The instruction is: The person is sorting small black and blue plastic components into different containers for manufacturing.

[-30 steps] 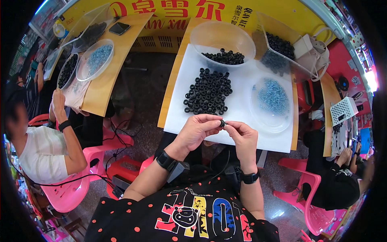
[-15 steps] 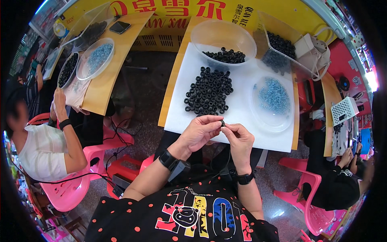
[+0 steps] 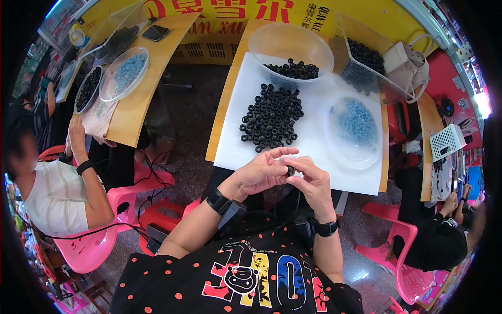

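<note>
Both forearms come up from below, wrists bent inward. The left hand (image 3: 258, 175) and right hand (image 3: 312, 181) meet at their fingertips, fingers curled in a pinch

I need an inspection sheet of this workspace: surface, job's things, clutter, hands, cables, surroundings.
Surface: white sheet over a wooden table.
Job's things: small black ring pinched between both hands; pile of black rings; clear bowl holding some rings; clear dish of blue pieces.
Clutter: clear tray of more rings at the table's far right.
Hands: left hand and right hand, both on the ring.
Cables: dark cable on the floor.
Surroundings: pink chairs; other seated people at neighbouring tables.
</note>
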### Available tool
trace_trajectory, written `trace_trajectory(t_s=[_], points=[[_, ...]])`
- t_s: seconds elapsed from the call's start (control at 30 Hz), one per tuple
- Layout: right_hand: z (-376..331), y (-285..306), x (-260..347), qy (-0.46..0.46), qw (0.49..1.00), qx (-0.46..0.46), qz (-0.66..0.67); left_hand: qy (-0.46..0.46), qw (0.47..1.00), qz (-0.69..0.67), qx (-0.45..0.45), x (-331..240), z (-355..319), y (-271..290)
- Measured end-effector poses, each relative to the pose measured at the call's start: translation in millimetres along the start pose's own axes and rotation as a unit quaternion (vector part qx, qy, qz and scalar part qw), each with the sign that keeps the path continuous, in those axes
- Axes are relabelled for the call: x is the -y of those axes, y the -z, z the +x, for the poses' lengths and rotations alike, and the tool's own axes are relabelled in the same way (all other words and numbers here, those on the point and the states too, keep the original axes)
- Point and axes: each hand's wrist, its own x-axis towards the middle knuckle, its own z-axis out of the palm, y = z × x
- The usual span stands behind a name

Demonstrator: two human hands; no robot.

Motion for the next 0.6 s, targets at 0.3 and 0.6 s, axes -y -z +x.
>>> trace_trajectory(t_s=[0.3, 0.6], points=[[-12.0, -5.6, 4.0, -0.012, 0.998, -0.017, -0.057, 0.009, 1.0, 0.008, -0.019, 12.4, -4.0, -1.6], [15.3, 33.8, 14.6, -0.117, 0.993, 0.02, -0.022, 0.032, 0.997, -0.034, -0.065, 7.1, -1.6, -5.9]])
